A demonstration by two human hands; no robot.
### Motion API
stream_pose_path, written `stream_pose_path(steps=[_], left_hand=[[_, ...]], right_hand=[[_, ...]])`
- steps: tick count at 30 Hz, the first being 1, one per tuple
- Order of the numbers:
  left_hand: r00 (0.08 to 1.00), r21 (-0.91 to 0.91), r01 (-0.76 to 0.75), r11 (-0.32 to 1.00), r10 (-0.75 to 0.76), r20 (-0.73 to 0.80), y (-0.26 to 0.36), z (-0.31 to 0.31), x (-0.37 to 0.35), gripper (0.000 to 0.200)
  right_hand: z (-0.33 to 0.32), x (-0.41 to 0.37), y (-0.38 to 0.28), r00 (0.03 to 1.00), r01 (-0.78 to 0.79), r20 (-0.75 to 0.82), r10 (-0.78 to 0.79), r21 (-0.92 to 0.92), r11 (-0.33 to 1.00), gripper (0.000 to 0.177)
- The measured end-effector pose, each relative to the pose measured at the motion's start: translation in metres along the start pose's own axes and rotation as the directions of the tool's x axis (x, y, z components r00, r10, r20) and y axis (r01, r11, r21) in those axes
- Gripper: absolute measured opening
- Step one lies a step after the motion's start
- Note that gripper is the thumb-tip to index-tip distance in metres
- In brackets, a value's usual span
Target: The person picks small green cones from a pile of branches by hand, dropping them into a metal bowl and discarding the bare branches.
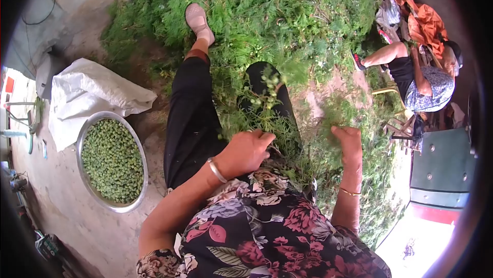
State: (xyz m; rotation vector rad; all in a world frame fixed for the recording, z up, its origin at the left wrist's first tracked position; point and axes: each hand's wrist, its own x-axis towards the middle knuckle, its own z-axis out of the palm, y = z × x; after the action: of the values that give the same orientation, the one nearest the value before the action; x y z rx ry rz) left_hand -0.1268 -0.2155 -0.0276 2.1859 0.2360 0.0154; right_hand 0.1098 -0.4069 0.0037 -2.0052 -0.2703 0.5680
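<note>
My left hand [245,150], with a silver bangle on the wrist, is closed around an evergreen sprig [268,100]. Small round green cones show among its scaly leaves, and it stands up over my lap. To the right, my right hand [349,139] is closed, thumb pointing left. Blurred greenery lies at its fingertips, and I cannot make out what they hold. More cut sprigs lie across my lap, below both hands. A metal basin [145,175] full of small green cones [113,160] sits on the floor to my left.
A large heap of evergreen branches [287,5] spreads in front and down the right side. A white sack [87,88] lies beside the basin. At right another person [429,82] sits near orange cloth [423,21], with a green padded panel [441,162] below.
</note>
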Motion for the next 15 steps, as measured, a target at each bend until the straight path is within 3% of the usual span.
stream_pose_path(steps=[1,2,3,4,5,6,7,8,10,11,13,14,15], left_hand=[[0.998,-0.037,-0.063,0.997,0.063,0.002,-0.003,0.003,-0.003,0.047],[0.998,-0.039,-0.064,0.997,0.064,0.000,-0.006,0.008,-0.005,0.047],[0.994,-0.045,-0.107,0.993,0.107,0.007,-0.006,0.011,-0.007,0.049],[0.989,-0.051,-0.148,0.988,0.149,0.013,-0.005,0.012,-0.008,0.050],[0.992,-0.104,-0.106,0.989,0.113,0.056,-0.003,0.012,-0.009,0.049],[0.993,-0.105,-0.104,0.989,0.110,0.052,-0.004,0.014,-0.008,0.049],[0.985,-0.166,-0.160,0.973,0.168,0.035,-0.005,0.017,-0.007,0.048],[0.974,-0.224,-0.215,0.951,0.224,0.015,-0.005,0.019,-0.007,0.048],[0.974,-0.212,-0.210,0.954,0.222,0.036,0.000,0.016,-0.006,0.048],[0.972,-0.211,-0.205,0.956,0.223,0.066,0.002,0.014,-0.005,0.048],[0.973,-0.216,-0.191,0.957,0.214,0.088,0.004,0.012,-0.003,0.048],[0.975,-0.220,-0.183,0.958,0.205,0.082,0.004,0.012,-0.005,0.048],[0.977,-0.221,-0.178,0.959,0.199,0.079,0.004,0.013,-0.006,0.048]], right_hand=[[-0.002,-0.001,-0.002,1.000,0.005,0.015,0.000,-0.298,0.954,0.023],[-0.002,-0.002,-0.005,1.000,0.015,0.031,0.003,-0.567,0.823,0.026],[0.001,-0.006,-0.010,0.996,0.085,0.032,-0.089,-0.707,0.702,0.031],[0.006,-0.009,-0.015,0.995,0.089,0.035,-0.091,-0.709,0.700,0.031],[0.013,-0.013,-0.020,0.939,0.231,0.018,-0.343,-0.773,0.591,0.036],[0.022,-0.018,-0.026,0.820,0.337,0.027,-0.571,-0.830,0.445,0.043],[0.034,-0.026,-0.041,0.900,0.327,0.026,-0.436,-0.701,0.634,0.061],[0.050,-0.031,-0.046,0.900,0.328,0.027,-0.435,-0.700,0.634,0.061],[0.076,-0.041,-0.053,0.746,0.513,0.141,-0.651,-0.744,0.428,0.060],[0.084,-0.047,-0.060,0.745,0.514,0.140,-0.652,-0.743,0.428,0.060],[0.093,-0.057,-0.077,0.689,0.619,0.023,-0.725,-0.538,0.572,0.061],[0.093,-0.059,-0.078,0.693,0.620,0.032,-0.720,-0.536,0.573,0.061],[0.094,-0.060,-0.079,0.657,0.684,-0.018,-0.754,-0.406,0.606,0.062]])
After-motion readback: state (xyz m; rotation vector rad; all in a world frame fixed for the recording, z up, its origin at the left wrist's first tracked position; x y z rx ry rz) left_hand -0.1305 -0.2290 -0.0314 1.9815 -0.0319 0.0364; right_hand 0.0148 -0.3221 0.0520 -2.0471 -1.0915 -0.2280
